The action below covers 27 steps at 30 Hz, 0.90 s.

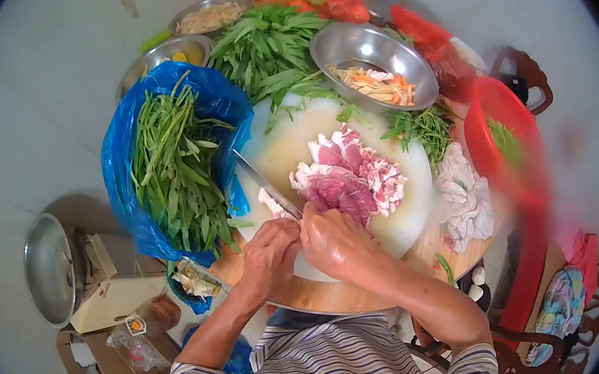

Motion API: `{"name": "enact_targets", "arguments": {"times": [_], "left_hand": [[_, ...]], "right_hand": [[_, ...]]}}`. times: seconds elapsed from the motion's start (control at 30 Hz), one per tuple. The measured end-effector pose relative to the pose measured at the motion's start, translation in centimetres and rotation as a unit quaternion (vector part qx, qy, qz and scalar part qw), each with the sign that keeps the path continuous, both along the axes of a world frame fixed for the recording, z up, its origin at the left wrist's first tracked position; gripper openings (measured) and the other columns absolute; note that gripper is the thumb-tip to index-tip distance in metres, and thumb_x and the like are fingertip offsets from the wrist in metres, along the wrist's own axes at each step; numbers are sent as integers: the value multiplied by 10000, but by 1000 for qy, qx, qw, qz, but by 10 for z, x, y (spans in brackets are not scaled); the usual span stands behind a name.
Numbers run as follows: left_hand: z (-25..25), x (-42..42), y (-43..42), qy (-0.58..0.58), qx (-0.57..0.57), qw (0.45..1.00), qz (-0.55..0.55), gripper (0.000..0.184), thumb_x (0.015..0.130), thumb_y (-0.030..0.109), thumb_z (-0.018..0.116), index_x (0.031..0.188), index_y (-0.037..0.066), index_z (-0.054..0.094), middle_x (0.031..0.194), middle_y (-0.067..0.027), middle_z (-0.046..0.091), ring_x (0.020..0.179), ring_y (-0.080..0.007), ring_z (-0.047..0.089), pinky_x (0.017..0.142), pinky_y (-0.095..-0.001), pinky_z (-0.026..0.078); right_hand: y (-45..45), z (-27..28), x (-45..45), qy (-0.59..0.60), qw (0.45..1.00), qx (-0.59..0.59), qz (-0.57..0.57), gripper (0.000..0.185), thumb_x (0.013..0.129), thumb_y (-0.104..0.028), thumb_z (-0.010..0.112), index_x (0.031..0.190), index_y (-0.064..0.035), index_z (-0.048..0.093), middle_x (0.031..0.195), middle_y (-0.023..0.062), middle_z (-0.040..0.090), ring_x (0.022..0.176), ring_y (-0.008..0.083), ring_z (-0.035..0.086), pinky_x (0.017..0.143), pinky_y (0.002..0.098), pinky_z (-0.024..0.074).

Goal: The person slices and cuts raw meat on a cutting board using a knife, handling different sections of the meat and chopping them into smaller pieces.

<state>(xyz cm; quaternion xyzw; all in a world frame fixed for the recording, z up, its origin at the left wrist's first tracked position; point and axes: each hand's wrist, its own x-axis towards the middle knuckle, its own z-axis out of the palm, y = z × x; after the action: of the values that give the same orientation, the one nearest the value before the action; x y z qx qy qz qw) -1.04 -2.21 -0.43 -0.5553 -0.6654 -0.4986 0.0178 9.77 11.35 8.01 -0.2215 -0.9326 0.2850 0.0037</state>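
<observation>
My right hand is wrapped round a knife, its fingers covering the handle. The knife blade points up and to the left over the white round cutting board. Close beside it, my left hand is closed with curled fingers at the near end of the blade; what they grip is hidden. A small pale piece of meat lies left of the blade, just beyond my left fingers. Right of the blade sits a pile of pink and white sliced meat, directly beyond my right hand.
Left of the board, a blue plastic bag holds leafy greens. More greens and a metal bowl of shredded food border the far side. A crumpled cloth and a red basin stand right.
</observation>
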Motion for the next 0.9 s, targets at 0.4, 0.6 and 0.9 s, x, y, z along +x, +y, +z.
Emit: {"name": "enact_targets", "arguments": {"times": [0.4, 0.6, 0.9], "left_hand": [[-3, 1, -2, -1, -7, 1000, 7, 253, 800, -42, 813, 1022, 19, 710, 1047, -140, 759, 1037, -351, 743, 899, -425, 614], [-6, 2, 0, -4, 10, 1000, 7, 256, 801, -51, 803, 1030, 16, 710, 1078, -157, 754, 1058, -359, 743, 920, -423, 611], [-2, 4, -5, -5, -13, 1000, 15, 215, 820, -63, 784, 1009, 17, 719, 1071, -149, 750, 1080, -364, 736, 930, -430, 611]], "right_hand": [[3, -6, -20, -3, 1000, 1, 11, 208, 1014, -98, 598, 1013, 110, 598, 863, 402, 704, 858, 564, 735, 758, 603, 604], [1, 12, 11, 19, 999, 30, 28, 205, 1029, -100, 595, 1002, 103, 593, 837, 412, 695, 838, 582, 722, 765, 629, 583], [13, -8, -39, 1, 1000, -15, -1, 291, 1047, -162, 558, 1042, 127, 597, 854, 414, 694, 875, 595, 711, 789, 641, 577]]}}
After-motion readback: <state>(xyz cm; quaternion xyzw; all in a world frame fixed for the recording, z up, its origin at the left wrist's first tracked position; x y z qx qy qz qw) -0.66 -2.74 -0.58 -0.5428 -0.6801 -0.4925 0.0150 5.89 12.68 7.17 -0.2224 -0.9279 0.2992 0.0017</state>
